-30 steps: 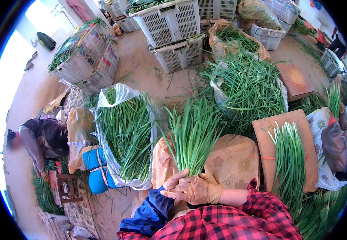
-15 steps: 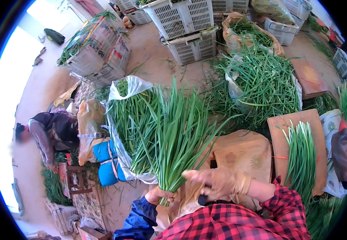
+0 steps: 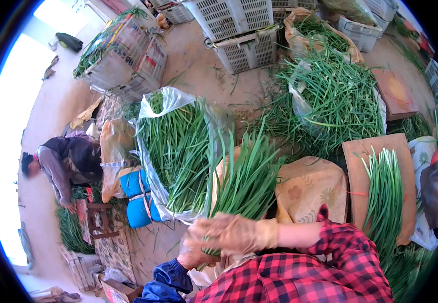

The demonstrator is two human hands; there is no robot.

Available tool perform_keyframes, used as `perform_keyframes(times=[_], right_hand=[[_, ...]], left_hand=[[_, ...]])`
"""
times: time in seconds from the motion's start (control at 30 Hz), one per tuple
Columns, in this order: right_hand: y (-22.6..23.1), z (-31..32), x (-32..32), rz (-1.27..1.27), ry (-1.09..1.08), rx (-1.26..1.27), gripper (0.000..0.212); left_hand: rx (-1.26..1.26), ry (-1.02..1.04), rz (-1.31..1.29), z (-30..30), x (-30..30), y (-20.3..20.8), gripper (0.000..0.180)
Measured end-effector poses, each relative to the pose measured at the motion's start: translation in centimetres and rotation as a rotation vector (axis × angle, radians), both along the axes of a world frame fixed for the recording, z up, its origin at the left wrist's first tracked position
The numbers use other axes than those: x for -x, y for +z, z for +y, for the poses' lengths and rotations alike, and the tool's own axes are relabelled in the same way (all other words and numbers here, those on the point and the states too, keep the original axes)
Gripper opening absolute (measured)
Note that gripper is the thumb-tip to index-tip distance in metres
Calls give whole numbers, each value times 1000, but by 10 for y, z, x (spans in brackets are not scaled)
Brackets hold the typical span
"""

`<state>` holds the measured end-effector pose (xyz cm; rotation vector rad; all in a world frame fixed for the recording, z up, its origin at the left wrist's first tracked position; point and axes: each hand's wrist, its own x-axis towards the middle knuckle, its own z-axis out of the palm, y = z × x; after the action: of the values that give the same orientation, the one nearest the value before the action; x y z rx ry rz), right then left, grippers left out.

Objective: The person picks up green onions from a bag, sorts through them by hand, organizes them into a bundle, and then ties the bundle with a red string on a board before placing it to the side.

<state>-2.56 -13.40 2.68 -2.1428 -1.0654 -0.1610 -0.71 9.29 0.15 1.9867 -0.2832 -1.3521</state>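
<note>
My left hand, below a blue sleeve, is closed around the stem ends of a bunch of green chives. The leaves fan out away from me, tilted to the right. In a thin tan glove, my right hand crosses over the base of the bunch, just above the left; motion smears its fingers. A clear plastic bag full of loose chives stands just beyond my left hand. To my right, a neat bundle of chives lies on a brown board.
A large heap of chives lies at the far right. Stacked white crates stand at the back, others at the far left. Left of the bag are a blue bundle and a co-worker bent over more greens.
The bunch has dropped lower and swung right, uncovering the bag's right side. My right hand has moved left, from beside the bunch to across its base.
</note>
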Motion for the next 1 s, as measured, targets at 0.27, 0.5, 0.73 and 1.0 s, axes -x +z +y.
perform_keyframes(times=[0.27, 0.5, 0.73, 1.0], right_hand=[[-8, -115, 6, 945, -758, -1037, 22], [16, -10, 16, -163, -50, -86, 68], [-11, -4, -8, -24, -11, 185, 114], [-25, -20, 1, -74, -115, -211, 79]], left_hand=[[-106, -38, 13, 8, 10, 9, 29], [-117, 15, 290, -45, -26, 45, 44], [-148, -37, 161, -79, -57, 48, 45], [-130, -96, 134, -91, -81, 82, 47]])
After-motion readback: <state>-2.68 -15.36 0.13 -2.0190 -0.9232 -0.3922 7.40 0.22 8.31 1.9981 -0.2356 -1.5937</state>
